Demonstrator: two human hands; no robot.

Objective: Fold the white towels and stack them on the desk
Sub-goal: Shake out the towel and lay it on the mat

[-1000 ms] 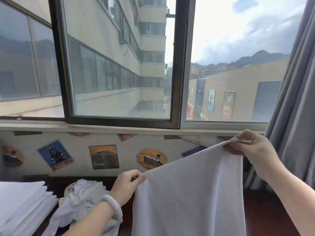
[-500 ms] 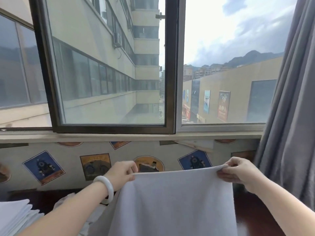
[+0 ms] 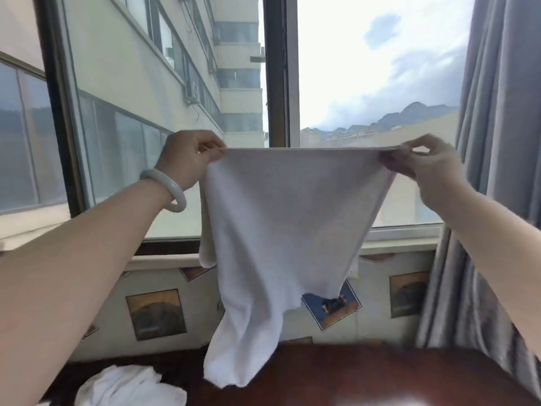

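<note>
Towel lifted high before the window, stretched between two hands

Compared with half a second before, both hands had risen from below the sill to the level of the glass, and the folded stack at the left had gone out of view. One white bangle [image 3: 167, 189] sat on the left wrist. The left hand [image 3: 190, 159] pinched one top corner of the single held towel [image 3: 278, 230]. The right hand [image 3: 424, 165] pinched the other, and the top edge was pulled taut. The cloth hung narrowing down to the dark tabletop [image 3: 366, 376]. One crumpled white heap [image 3: 128, 388] lay at lower left, and one grey curtain [image 3: 497, 142] hung at right.
</note>
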